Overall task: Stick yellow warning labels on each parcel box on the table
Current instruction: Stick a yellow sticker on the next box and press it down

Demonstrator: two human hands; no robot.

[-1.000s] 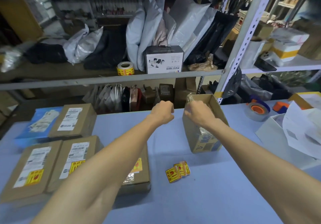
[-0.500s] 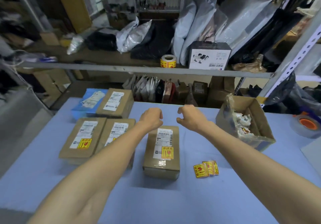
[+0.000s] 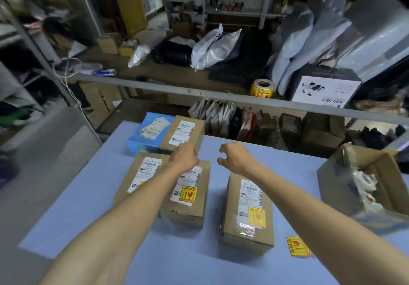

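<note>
Brown cardboard parcel boxes sit on the blue table [image 3: 287, 167], four in all, plus a blue package [image 3: 146, 133] at the back.

Status of hands: my left hand [image 3: 184, 157] is curled into a loose fist above the middle box [image 3: 188, 193]; my right hand [image 3: 234, 158] is half curled, thumb and fingers apart, over bare table. Neither appears to hold anything, though a small label hidden in the left fist cannot be ruled out.

Labelling: the middle box and the right box [image 3: 249, 209] each show a yellow warning label. The left box [image 3: 139, 177] shows a yellow edge, mostly hidden by my forearm. The rear box [image 3: 182, 135], centre of frame, shows only a white shipping slip. Loose labels [image 3: 297, 246] lie at lower right, near the right box; a label roll [image 3: 262, 87] stands on the shelf behind.

Risks, in my judgement: the rear box may be skipped, since I hold no label and the spares lie well apart from it; a label pressed over a barcode could spoil scanning.

Writing: barcodes and red symbols show, but text is too blurred to read. An open carton [image 3: 380, 169] sits at right.
</note>
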